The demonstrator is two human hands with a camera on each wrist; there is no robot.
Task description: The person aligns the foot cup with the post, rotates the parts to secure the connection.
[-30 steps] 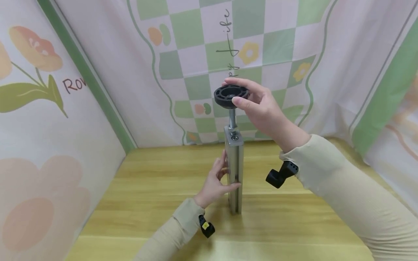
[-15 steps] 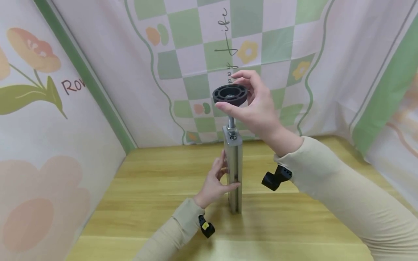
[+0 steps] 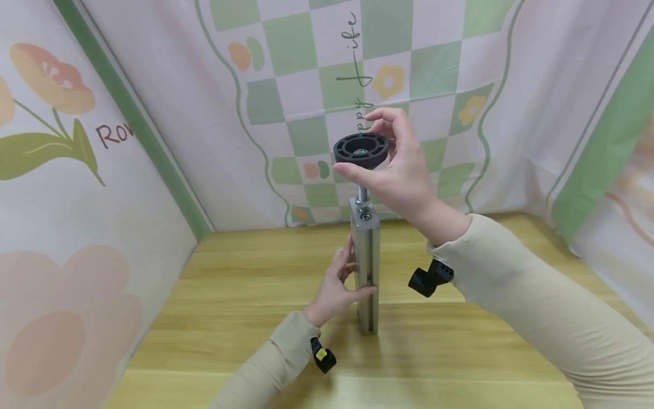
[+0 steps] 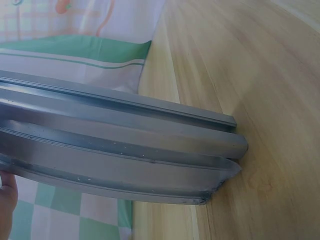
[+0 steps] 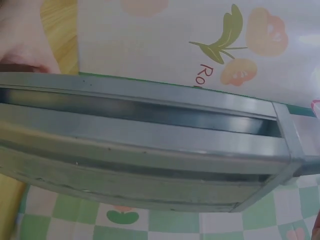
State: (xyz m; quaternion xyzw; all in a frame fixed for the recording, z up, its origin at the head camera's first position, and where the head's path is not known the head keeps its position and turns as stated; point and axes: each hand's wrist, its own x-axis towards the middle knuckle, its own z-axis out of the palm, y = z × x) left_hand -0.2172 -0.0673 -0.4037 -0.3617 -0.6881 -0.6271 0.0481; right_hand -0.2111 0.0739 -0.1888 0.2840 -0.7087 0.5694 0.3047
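Observation:
An aluminium profile [image 3: 369, 267] with slotted sides stands upright on the wooden table. My left hand [image 3: 331, 291] grips it low down, thumb on the near face and fingers round the left side. From its end plate [image 3: 365, 221] rises a threaded rod [image 3: 363, 195] carrying a black round levelling foot [image 3: 360, 151], hollow side up. My right hand [image 3: 406, 170] holds the foot's rim, thumb along the front and fingers at the back right. In the left wrist view the profile's lower end [image 4: 200, 170] meets the tabletop. The plate [image 5: 290, 142] caps the other end in the right wrist view.
The wood-grain table [image 3: 245, 295] runs back to a hanging cloth [image 3: 306, 91] with green checks and flowers. A flower-printed cloth wall [image 3: 66, 216] borders the left, and another cloth [image 3: 608, 170] the right. Black camera mounts [image 3: 431, 278] sit at both wrists.
My right thumb has swung left along the front of the foot's rim, and the wrist has shifted slightly left and down. My left hand and the profile stay in place.

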